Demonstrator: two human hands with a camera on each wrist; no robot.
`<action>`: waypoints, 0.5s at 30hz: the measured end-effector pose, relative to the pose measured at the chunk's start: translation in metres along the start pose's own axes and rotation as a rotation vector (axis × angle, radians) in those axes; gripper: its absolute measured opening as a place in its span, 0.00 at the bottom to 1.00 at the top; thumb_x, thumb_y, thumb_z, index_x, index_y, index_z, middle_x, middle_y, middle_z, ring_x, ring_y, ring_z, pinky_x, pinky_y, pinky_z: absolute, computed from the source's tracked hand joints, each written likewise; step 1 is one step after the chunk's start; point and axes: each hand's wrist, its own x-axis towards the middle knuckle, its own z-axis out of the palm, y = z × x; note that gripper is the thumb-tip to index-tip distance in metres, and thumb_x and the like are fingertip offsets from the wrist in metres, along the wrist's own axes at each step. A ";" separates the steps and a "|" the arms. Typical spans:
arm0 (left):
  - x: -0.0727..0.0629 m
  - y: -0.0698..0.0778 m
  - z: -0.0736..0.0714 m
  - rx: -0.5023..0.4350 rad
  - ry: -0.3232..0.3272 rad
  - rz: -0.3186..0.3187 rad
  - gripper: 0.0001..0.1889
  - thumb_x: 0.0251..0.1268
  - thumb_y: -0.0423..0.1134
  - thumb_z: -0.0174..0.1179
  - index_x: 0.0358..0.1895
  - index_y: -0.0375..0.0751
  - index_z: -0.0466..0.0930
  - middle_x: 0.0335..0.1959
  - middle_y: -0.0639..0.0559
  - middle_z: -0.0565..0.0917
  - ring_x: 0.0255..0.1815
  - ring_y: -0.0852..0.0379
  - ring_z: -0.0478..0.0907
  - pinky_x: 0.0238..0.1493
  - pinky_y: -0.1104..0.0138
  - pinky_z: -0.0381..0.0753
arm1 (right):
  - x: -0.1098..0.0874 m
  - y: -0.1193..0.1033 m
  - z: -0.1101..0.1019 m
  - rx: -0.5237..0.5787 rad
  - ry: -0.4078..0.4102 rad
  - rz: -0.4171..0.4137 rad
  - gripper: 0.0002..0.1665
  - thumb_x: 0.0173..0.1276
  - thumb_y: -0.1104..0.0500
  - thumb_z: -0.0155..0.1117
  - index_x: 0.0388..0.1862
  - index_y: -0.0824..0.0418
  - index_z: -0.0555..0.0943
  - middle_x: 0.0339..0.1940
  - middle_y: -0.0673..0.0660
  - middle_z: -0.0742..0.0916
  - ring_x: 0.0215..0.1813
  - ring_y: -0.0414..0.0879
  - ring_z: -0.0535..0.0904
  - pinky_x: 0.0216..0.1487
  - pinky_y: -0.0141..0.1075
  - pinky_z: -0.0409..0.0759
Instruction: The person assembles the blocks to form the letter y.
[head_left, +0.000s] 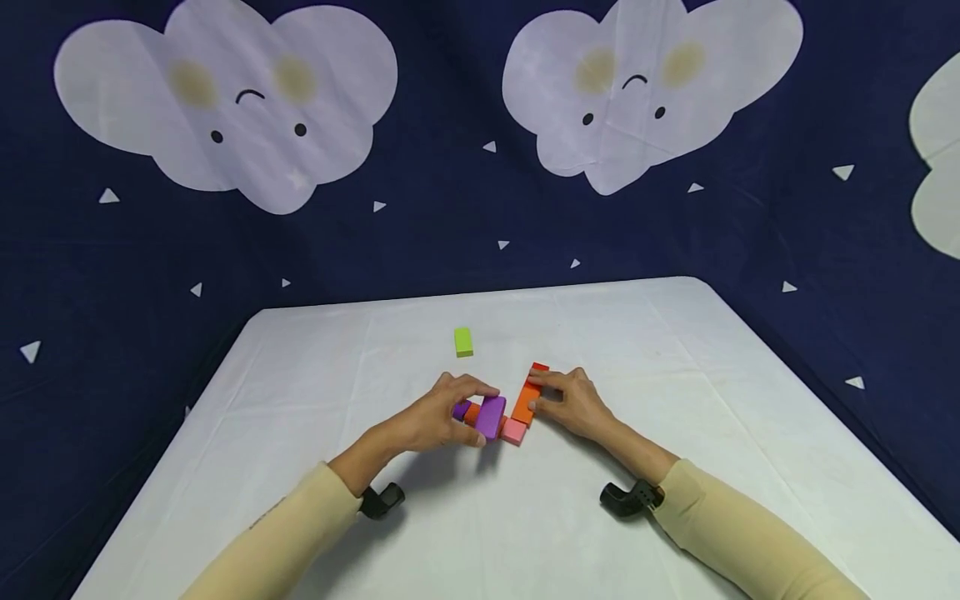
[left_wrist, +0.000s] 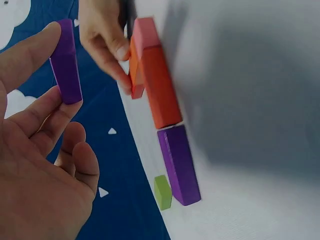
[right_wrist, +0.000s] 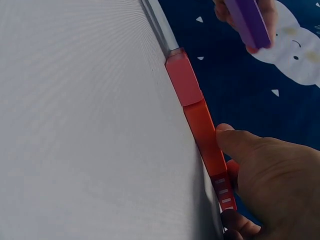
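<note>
My left hand (head_left: 442, 412) pinches a purple block (head_left: 491, 417) between thumb and fingers, raised above the table. Below it lies a row of blocks: another purple block (left_wrist: 181, 165), an orange-red one (left_wrist: 161, 87) and a pink block (head_left: 513, 431) at the corner. From the pink block a second row runs away at an angle, with an orange block (right_wrist: 205, 140) and then a red block (right_wrist: 223, 190). My right hand (head_left: 573, 404) is at this second row, its thumb against the orange block's side and its fingers curled about the red block's far end.
A lime-green block (head_left: 463, 342) lies apart toward the back of the white-covered table (head_left: 337, 358). Behind the table hangs a dark blue cloth (head_left: 442, 242) with white clouds and small triangles.
</note>
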 end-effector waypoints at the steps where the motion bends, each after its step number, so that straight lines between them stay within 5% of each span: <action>1: -0.003 0.000 0.002 0.014 -0.006 0.010 0.33 0.49 0.41 0.71 0.62 0.53 0.72 0.59 0.58 0.75 0.53 0.52 0.62 0.48 0.63 0.67 | 0.000 0.000 0.000 0.002 0.000 0.001 0.28 0.54 0.47 0.71 0.55 0.49 0.81 0.59 0.55 0.82 0.38 0.44 0.66 0.37 0.33 0.62; 8: -0.017 -0.001 0.020 0.128 -0.052 0.086 0.32 0.47 0.41 0.72 0.61 0.51 0.73 0.59 0.59 0.76 0.52 0.58 0.61 0.51 0.65 0.67 | -0.001 0.000 0.001 0.008 -0.012 0.029 0.28 0.54 0.46 0.71 0.55 0.47 0.81 0.60 0.51 0.82 0.38 0.44 0.65 0.37 0.33 0.62; 15: -0.023 -0.005 0.033 0.188 -0.105 0.078 0.33 0.47 0.41 0.72 0.61 0.54 0.73 0.60 0.58 0.75 0.60 0.55 0.63 0.63 0.53 0.65 | 0.000 -0.001 0.001 0.007 -0.003 0.023 0.28 0.54 0.47 0.71 0.55 0.48 0.81 0.59 0.53 0.82 0.37 0.44 0.65 0.36 0.33 0.62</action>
